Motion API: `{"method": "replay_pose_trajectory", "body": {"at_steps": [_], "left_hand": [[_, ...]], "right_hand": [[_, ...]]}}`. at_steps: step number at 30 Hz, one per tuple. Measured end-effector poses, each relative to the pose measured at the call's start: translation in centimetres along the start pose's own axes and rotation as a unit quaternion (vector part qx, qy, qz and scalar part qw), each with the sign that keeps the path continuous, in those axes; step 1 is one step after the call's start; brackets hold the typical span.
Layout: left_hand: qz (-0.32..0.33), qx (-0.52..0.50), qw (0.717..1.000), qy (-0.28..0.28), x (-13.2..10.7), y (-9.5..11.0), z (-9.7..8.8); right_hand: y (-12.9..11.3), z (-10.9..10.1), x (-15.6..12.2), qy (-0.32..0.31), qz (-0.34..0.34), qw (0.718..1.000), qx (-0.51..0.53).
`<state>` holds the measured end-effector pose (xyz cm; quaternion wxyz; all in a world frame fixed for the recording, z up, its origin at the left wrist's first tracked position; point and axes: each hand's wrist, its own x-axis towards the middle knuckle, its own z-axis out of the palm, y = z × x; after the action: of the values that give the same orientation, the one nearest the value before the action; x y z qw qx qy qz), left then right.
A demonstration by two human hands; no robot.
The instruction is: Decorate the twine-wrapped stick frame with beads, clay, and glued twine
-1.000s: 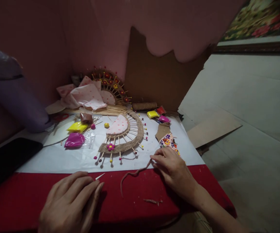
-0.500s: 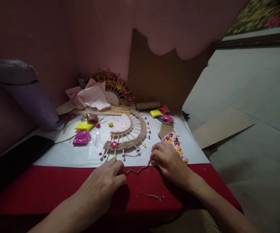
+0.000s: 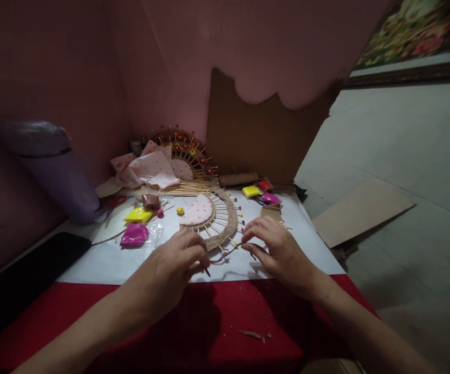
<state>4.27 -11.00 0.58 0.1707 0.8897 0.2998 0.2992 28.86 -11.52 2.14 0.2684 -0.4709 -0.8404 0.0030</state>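
Note:
A thin brown clay strand (image 3: 226,254) hangs in a slight wave between my two hands, raised over the white sheet's front edge. My left hand (image 3: 184,255) pinches one end, whose tip pokes out below the fingers. My right hand (image 3: 274,252) pinches the other end between thumb and fingers, a short bit dangling beneath. Just behind lies a half-round craft piece (image 3: 230,218) with a twine-wrapped arch, stick spokes, bead tips and a dotted cloth centre (image 3: 197,210). My left hand covers its lower left part.
Packets of magenta clay (image 3: 134,235) and yellow clay (image 3: 138,214) lie left, near a dark flat object (image 3: 49,254). Behind are wooden sticks (image 3: 194,187), a twine roll (image 3: 238,179) and a second half-round piece (image 3: 192,152). Brown scraps (image 3: 255,335) lie on the red cloth (image 3: 248,306).
Both hands have lifted the brown strand off the red cloth and carried it forward over the white sheet. My left hand now hides the flower on the arch. The view has shifted slightly.

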Motion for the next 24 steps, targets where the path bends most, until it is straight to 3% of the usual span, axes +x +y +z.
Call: {"method": "replay_pose_trajectory", "body": {"at_steps": [4,8,14,24], "left_hand": [[0.019,0.059,0.998,0.017,2.3,-1.5,-1.4],[0.030,0.082,0.996,0.021,3.1,-2.9,-1.2],[0.025,0.089,0.996,0.022,2.6,-4.2,0.3],[0.064,0.125,0.988,0.067,2.4,-4.5,0.7]], "right_hand": [[0.3,0.3,2.6,0.014,-0.003,1.000,-0.005],[0.6,1.1,4.3,0.019,-0.011,1.000,0.002],[1.2,2.3,4.2,0.014,0.003,1.000,0.004],[1.3,2.3,4.3,0.062,0.011,0.997,0.035]]}}
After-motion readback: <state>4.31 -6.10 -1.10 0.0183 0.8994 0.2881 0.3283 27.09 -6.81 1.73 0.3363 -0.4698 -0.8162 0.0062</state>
